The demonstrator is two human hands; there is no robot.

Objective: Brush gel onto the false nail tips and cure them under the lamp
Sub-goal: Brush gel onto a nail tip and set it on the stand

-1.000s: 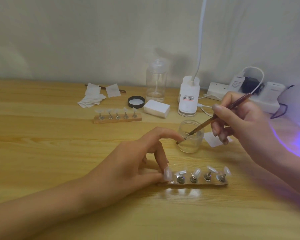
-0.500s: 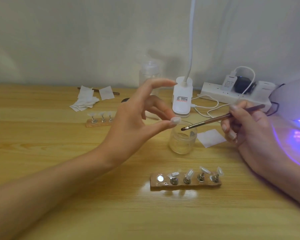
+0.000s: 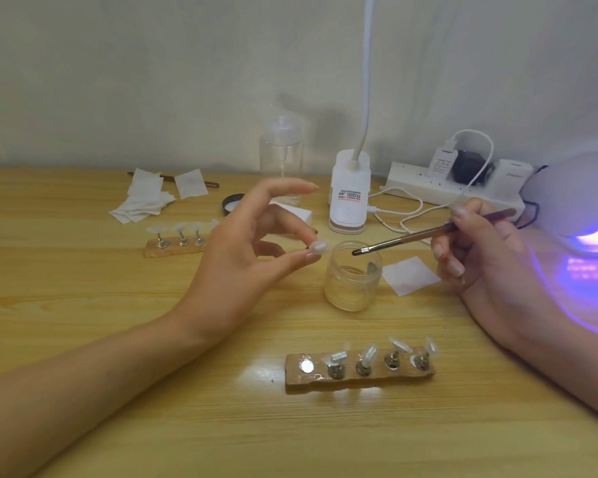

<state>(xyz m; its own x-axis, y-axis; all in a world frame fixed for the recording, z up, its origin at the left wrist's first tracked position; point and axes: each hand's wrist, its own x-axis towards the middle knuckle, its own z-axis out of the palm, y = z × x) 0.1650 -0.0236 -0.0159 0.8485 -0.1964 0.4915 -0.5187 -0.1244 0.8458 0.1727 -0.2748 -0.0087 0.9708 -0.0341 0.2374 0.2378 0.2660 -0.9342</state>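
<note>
One nail tip [image 3: 318, 246] lifted, brush [image 3: 428, 232] raised

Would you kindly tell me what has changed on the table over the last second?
The left hand lifted the leftmost nail tip off the near holder and pinches it beside the jar. The right hand drew the brush out of the jar. Holder, jar and lit lamp stayed put.

No text is legible: the label [image 3: 348, 195] on the lamp base [image 3: 350, 170] and the print on the charger [image 3: 443, 164], beyond the grip of the right hand [image 3: 479, 248], are blurred.
</note>
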